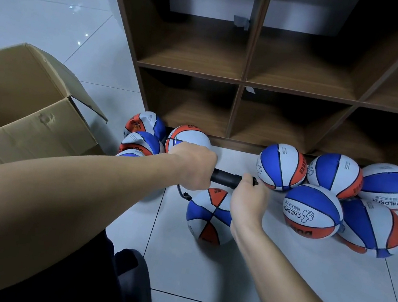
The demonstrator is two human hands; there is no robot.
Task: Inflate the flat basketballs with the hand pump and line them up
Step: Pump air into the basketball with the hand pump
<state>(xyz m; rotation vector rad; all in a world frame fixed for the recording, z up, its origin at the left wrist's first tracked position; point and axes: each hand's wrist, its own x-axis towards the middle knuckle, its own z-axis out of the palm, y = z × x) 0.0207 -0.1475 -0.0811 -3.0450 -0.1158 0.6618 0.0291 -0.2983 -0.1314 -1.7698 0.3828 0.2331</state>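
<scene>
- Black hand pump lies level above the floor, left hand wrapped round its barrel, right hand gripping the handle end
- Its hose runs into the basketball on the tiles below; light, probably still soft, best steadied from its sides

Dim, cool light; floor glare; perhaps soft focus, bowed wide-angle edges

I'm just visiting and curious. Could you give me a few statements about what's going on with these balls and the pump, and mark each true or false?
1. Both hands hold the black pump. True: left hand, right hand.
2. The pump's hose runs to the ball below the hands. True.
3. The cardboard box is taped shut. False: its flaps are open.
4. Balls fill the shelf. False: all visible balls lie on the floor.
</scene>
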